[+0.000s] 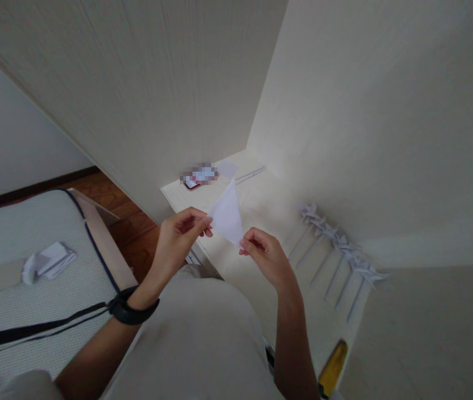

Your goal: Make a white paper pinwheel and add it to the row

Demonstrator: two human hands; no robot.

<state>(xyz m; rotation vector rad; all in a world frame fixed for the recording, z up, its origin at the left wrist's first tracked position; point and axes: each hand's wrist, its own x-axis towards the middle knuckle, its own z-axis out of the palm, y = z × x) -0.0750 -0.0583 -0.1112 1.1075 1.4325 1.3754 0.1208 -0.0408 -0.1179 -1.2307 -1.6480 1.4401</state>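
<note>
A white sheet of paper point(228, 215), folded to a triangle, is held up over the desk between both hands. Its left corner is pinched by thumb and fingers of my left hand point(186, 230). My right hand point(263, 253) grips the lower right corner the same way. The third corner points away from me. Along the wall to the right lies a row of several white paper pinwheels point(338, 241) on thin sticks. Beyond the held paper lie another small piece of white paper point(227, 168) and thin white sticks point(250, 175).
A phone point(198, 176), its screen blurred, lies at the desk's point(261, 208) far left corner. A yellow-handled object point(333, 366) is at the near right edge. Panels rise behind and right. On the mattress point(44, 222) at left are folded white papers point(55, 260) and a beige card point(5, 276).
</note>
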